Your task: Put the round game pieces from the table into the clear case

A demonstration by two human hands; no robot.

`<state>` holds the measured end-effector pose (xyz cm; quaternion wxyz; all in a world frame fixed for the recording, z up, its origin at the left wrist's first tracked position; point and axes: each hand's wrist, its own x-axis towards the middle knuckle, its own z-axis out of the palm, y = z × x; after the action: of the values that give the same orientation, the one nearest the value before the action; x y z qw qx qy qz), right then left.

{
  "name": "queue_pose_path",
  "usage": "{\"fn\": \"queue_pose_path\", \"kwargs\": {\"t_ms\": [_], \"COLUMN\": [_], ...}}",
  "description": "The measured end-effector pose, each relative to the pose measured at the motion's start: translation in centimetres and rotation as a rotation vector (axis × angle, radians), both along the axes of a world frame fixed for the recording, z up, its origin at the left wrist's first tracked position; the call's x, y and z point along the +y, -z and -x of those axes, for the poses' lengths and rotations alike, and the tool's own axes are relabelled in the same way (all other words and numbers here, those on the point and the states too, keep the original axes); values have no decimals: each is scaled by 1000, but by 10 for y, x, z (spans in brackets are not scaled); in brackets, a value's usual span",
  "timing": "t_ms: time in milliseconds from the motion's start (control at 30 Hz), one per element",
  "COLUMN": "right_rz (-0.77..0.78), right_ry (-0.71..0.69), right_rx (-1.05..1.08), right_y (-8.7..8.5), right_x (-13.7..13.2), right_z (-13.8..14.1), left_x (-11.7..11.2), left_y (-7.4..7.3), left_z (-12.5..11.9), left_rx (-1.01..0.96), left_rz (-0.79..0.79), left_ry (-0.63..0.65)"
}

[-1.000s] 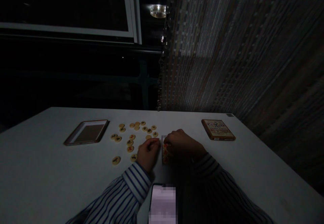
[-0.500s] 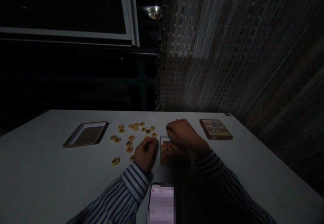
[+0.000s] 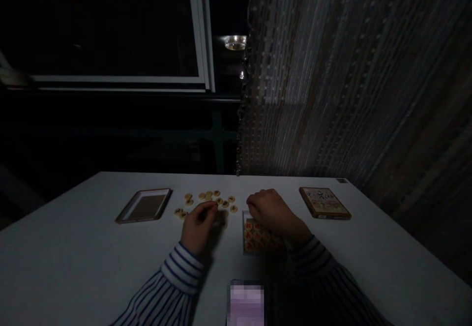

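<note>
Hands (image 3: 197, 227) (image 3: 276, 214) curled, can't tell grip; R hides pt of box (image 3: 250, 218) & pcs (image 3: 257, 236).

strandy curtain (image 3: 302, 80) takes up most of the right side, pale window frame (image 3: 202, 36) upper left, lit round lamp (image 3: 236, 44) in the dark gap between them, plus a phone (image 3: 247, 305) with a pixelated lilac screen down front

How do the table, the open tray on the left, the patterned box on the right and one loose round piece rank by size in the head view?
Largest to smallest:
1. Table
2. Open tray and patterned box: too alike to rank
3. Round piece
</note>
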<state>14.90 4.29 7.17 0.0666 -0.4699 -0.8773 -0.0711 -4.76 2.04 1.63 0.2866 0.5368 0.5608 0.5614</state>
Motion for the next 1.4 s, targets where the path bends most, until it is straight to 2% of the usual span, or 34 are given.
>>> {"fn": "queue_pose_path", "kwargs": {"t_ms": [200, 333, 467, 600, 733, 900, 1233, 1400], "right_rz": [27, 63, 88, 71, 57, 56, 17, 0], "right_ry": [-6, 25, 28, -16, -33, 32, 28, 11], "right_rx": [69, 105, 87, 99, 78, 28, -5, 6], "right_y": [0, -4, -13, -13, 3, 24, 54, 59], "right_x": [-3, -1, 9, 30, 53, 66, 74, 76], "right_z": [6, 12, 26, 54, 90, 122, 134, 135], "left_x": [18, 30, 38, 40, 43, 45, 43, 45], "left_y": [-2, 7, 20, 31, 40, 44, 40, 40], "left_z": [48, 72, 83, 87, 86, 86, 83, 82], "left_rx": [7, -20, 4, 179, 298, 351, 386, 396], "left_rz": [-41, -43, -41, -108, -171, -199, -209, -202], "left_ry": [-67, -149, -202, -213, -181, -178, -184, -186]}}
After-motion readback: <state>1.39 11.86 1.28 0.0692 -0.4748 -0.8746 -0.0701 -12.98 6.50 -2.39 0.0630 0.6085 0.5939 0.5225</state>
